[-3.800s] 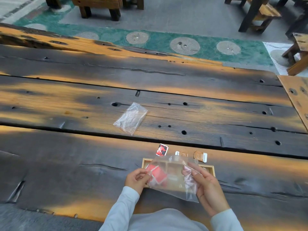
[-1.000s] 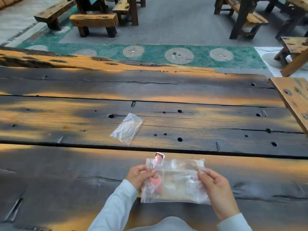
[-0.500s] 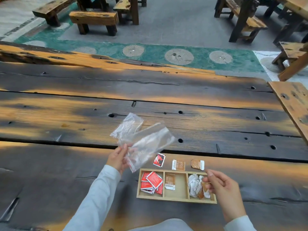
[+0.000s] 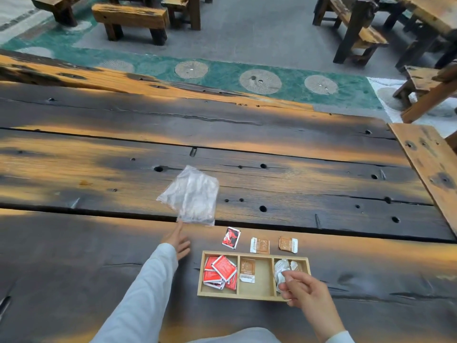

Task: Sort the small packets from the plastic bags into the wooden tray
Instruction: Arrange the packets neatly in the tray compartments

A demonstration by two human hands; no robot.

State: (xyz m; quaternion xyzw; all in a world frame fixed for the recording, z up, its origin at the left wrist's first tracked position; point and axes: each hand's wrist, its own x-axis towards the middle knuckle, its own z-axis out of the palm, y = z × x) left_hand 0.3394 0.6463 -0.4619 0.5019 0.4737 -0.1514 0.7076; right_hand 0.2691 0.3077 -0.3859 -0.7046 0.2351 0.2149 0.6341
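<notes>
A three-part wooden tray [image 4: 256, 296] lies near the table's front edge. Its left part holds several red packets [image 4: 220, 271], the middle one brown packet [image 4: 247, 269], the right one crumpled white-and-brown packets [image 4: 282, 268]. My right hand [image 4: 300, 288] is over the right part, fingers curled on the crumpled packets. My left hand [image 4: 178, 240] lies flat with straight fingers, its tips just below two empty clear plastic bags [image 4: 191, 195] lying overlapped on the table. Behind the tray lie a red packet [image 4: 231, 238] and two brown packets [image 4: 259, 245] [image 4: 288, 244].
The dark plank table [image 4: 321, 184] has gaps and holes between boards. A lighter wooden board [image 4: 430, 167] juts in at the right. Benches [image 4: 131, 18] and tables stand on the floor beyond.
My left hand has laid the second empty bag on top of the first one and let go. My right hand stays at the tray's right part.
</notes>
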